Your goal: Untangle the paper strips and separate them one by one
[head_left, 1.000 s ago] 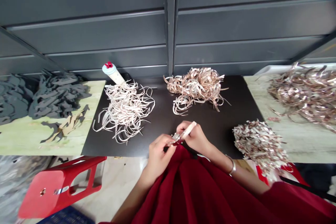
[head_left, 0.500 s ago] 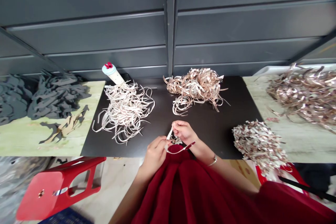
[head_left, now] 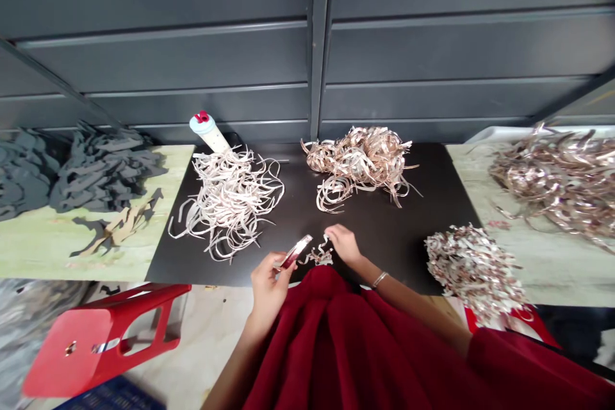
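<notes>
My left hand [head_left: 270, 282] is closed around one end of a shiny metallic strip [head_left: 298, 248], which points up and to the right over the black mat's front edge. To the right, my right hand [head_left: 344, 245] has its fingers pinched together at the top of a thin curly scrap [head_left: 325, 245]. That scrap hangs over a small heap of cut scraps [head_left: 321, 257] on the mat. A gap separates the two hands. Beyond them lie a tangled pile of pale strips [head_left: 235, 195] and a pile of rose-gold strips [head_left: 365, 157].
A tumbler with a red-topped lid [head_left: 211, 133] leans by the pale strips. Grey cut pieces [head_left: 103, 173] lie at left. At right are a heap of curly scraps [head_left: 473, 266] and more metallic strips [head_left: 567, 179]. A red stool [head_left: 72, 346] stands below left.
My hands have moved apart. The strip, earlier stretched between both hands, is now in my left hand alone, its shiny side showing. My right hand has a thin scrap at its fingers.
</notes>
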Demonstrator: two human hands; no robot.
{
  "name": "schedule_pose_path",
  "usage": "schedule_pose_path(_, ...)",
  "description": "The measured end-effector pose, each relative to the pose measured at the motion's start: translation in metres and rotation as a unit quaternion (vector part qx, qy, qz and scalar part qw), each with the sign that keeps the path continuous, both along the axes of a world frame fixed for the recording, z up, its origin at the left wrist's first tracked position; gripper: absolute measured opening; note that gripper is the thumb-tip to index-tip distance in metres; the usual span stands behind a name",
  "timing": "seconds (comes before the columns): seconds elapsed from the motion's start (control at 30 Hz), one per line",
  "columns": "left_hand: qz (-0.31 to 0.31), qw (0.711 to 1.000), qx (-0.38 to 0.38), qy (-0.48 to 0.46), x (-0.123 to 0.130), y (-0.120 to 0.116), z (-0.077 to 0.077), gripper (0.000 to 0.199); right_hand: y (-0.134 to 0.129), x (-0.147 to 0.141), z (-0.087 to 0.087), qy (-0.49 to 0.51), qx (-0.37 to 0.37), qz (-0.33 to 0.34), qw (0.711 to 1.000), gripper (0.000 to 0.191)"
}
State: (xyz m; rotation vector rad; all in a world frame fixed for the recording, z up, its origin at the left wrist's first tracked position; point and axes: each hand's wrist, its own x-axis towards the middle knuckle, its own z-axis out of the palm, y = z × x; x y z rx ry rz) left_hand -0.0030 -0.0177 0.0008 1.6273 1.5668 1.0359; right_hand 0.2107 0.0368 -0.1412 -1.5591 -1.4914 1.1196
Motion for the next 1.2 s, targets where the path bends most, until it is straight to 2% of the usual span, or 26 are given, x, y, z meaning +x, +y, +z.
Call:
schedule_pose_path(0.13, 0.002, 0.998, -0.038, -0.051, 0.003, 0.004, 0.003, 0.014, -0.024, -0.012, -0.020, -0.072, 0.025, 0.171, 0.982, 0.019)
schedule_pose_path(0.2, 0.003, 0.994, -0.047, -0.098, 0.005, 0.005, 0.007, 0.012, -0.028, -0.013, -0.021, -0.092, 0.035, 0.222, 0.970, 0.018)
schedule_pose_path(0.27, 0.015, 0.985, -0.058, -0.159, 0.007, 0.006, 0.011, 0.013, -0.027, -0.010, -0.015, -0.109, 0.043, 0.241, 0.963, 0.021)
schedule_pose_path(0.33, 0.031, 0.974, -0.073, -0.210, 0.008, 0.006, 0.015, 0.015, -0.023, -0.005, -0.001, -0.120, 0.050, 0.225, 0.966, 0.027)
schedule_pose_path(0.4, 0.040, 0.968, -0.081, -0.234, 0.009, 0.007, 0.017, 0.016, -0.019, -0.002, 0.020, -0.120, 0.054, 0.180, 0.975, 0.030)
schedule_pose_path(0.47, 0.040, 0.968, -0.076, -0.237, 0.009, 0.008, 0.019, 0.015, -0.016, -0.002, 0.047, -0.105, 0.057, 0.129, 0.984, 0.030)
schedule_pose_path(0.57, 0.034, 0.975, -0.061, -0.212, 0.010, 0.010, 0.023, 0.013, -0.017, -0.004, 0.093, -0.055, 0.072, 0.090, 0.992, 0.028)
schedule_pose_path(0.63, 0.024, 0.982, -0.048, -0.184, 0.011, 0.011, 0.027, 0.012, -0.019, -0.007, 0.121, 0.037, 0.126, 0.058, 0.990, 0.016)
schedule_pose_path(0.73, 0.000, 0.989, -0.022, -0.149, 0.012, 0.012, 0.032, 0.011, -0.022, -0.010, 0.150, 0.036, 0.263, 0.055, 0.963, 0.016)
schedule_pose_path(0.8, -0.010, 0.990, -0.017, -0.138, 0.013, 0.012, 0.034, 0.010, -0.022, -0.012, 0.161, 0.004, 0.334, 0.070, 0.940, 0.015)
schedule_pose_path(0.87, -0.011, 0.989, -0.029, -0.141, 0.013, 0.012, 0.035, 0.010, -0.021, -0.014, 0.165, -0.011, 0.364, 0.079, 0.928, 0.012)
schedule_pose_path(1.1, 0.030, 0.967, -0.101, -0.233, 0.017, 0.013, 0.028, 0.021, -0.021, -0.020, 0.161, 0.004, 0.345, 0.069, 0.936, 0.011)
schedule_pose_path(1.2, 0.026, 0.964, -0.120, -0.237, 0.018, 0.015, 0.026, 0.022, -0.024, -0.021, 0.161, 0.021, 0.314, 0.069, 0.947, 0.007)
